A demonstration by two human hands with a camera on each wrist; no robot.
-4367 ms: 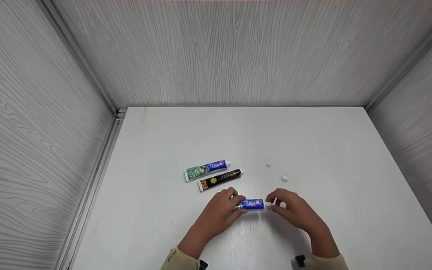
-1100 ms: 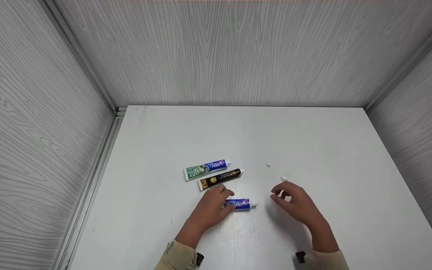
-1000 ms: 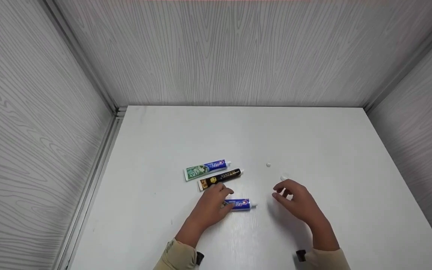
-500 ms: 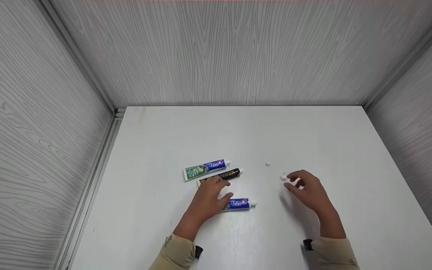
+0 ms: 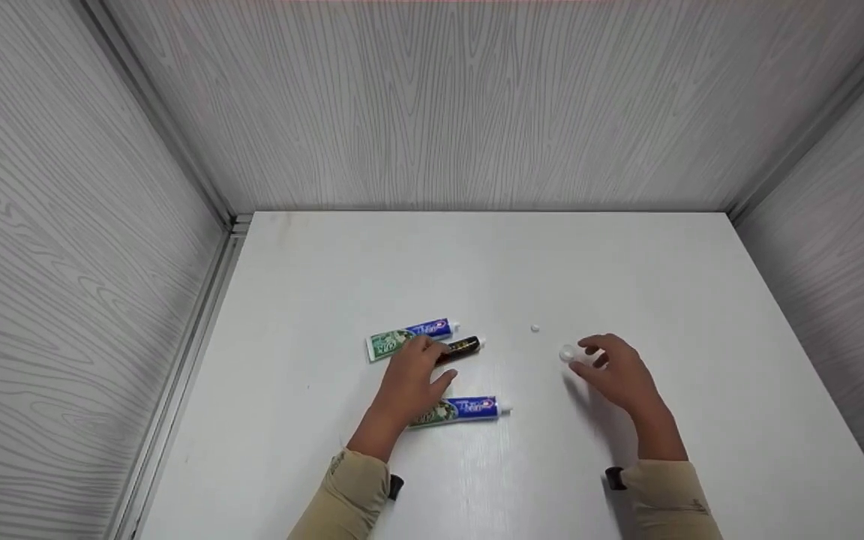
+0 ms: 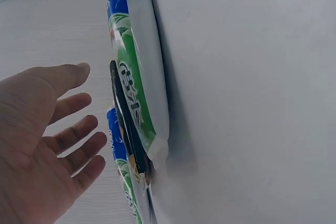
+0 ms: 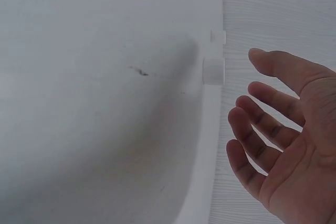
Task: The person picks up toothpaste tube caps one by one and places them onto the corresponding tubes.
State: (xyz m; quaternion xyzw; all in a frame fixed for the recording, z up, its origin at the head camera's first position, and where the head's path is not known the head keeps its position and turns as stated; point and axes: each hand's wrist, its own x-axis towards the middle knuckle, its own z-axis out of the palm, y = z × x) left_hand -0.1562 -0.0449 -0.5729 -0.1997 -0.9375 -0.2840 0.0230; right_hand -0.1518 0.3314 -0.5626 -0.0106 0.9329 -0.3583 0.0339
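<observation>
Black tube [image 5: 465, 348], below frame centre: lettering [image 5: 460, 349] too small to read; my left fingers [image 6: 76, 131] and right fingers [image 7: 275, 101] loosely spread.

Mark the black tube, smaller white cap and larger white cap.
Black tube [image 5: 464, 346], head view, on its visible nozzle half.
Smaller white cap [image 5: 535, 328], head view, at its middle.
Larger white cap [image 5: 567, 353], head view, at its middle.

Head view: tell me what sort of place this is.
Probably a partitioned work booth, judging by the white tabletop, the grey wood-grain panels on three sides and the framing strips at their corners.
</observation>
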